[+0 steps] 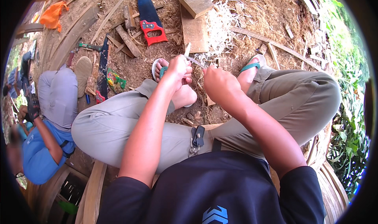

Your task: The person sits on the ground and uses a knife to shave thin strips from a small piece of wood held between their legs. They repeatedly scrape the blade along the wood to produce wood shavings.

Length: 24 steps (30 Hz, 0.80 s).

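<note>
In front of me, between my sandalled feet, both hands are close together. My left hand (178, 69) is closed around a thin pale wooden stick (188, 48), whose tip sticks out above the fist. My right hand (221, 83), also closed, grips a knife (196, 62). Its narrow blade points left and lies against or just beside the stick; whether it touches is too small to tell. The fist hides the knife's handle. Just beyond the hands lies a plank (194, 33), with a thicker wood block (195, 2) on its far part.
Curly pale shavings (221, 25) heap right of the plank. A red-handled saw (154, 32) and wood offcuts (128, 41) lie ahead left; a second saw (102, 64) is farther left. Another person in blue (43, 153) sits at left. Leafy plants (348, 121) grow at right.
</note>
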Tool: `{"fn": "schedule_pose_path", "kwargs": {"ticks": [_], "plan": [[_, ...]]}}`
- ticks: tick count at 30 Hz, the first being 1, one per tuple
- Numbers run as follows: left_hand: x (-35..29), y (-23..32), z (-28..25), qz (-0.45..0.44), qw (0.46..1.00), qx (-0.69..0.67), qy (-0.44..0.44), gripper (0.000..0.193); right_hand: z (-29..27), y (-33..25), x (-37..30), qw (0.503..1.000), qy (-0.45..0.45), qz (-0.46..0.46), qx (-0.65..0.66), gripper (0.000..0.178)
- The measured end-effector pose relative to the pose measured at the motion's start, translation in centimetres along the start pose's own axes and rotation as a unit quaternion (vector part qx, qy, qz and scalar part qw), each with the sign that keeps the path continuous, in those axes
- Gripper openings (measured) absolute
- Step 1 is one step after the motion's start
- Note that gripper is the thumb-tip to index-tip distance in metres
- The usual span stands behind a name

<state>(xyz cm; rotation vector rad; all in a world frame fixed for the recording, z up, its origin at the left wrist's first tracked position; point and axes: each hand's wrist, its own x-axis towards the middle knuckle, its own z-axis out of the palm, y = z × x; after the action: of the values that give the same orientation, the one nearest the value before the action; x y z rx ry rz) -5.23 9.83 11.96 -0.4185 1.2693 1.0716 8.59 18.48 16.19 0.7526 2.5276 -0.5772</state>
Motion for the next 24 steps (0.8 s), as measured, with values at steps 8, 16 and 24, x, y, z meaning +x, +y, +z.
{"fn": "schedule_pose_path", "kwargs": {"ticks": [8,16,24], "plan": [[0.2,0.2,-0.3,0.000,0.999,-0.036,-0.017,0.017,0.5,-2.2,3.9,0.995,-0.036,0.089,-0.004,0.025],[-0.5,0.4,-0.1,0.002,0.999,-0.045,-0.014,0.021,-1.0,1.1,3.0,0.992,0.072,-0.069,-0.077,0.024],[-0.6,0.4,0.7,0.007,1.000,0.022,0.016,0.019,2.2,1.9,0.7,0.995,0.063,-0.070,-0.025,0.036]]}}
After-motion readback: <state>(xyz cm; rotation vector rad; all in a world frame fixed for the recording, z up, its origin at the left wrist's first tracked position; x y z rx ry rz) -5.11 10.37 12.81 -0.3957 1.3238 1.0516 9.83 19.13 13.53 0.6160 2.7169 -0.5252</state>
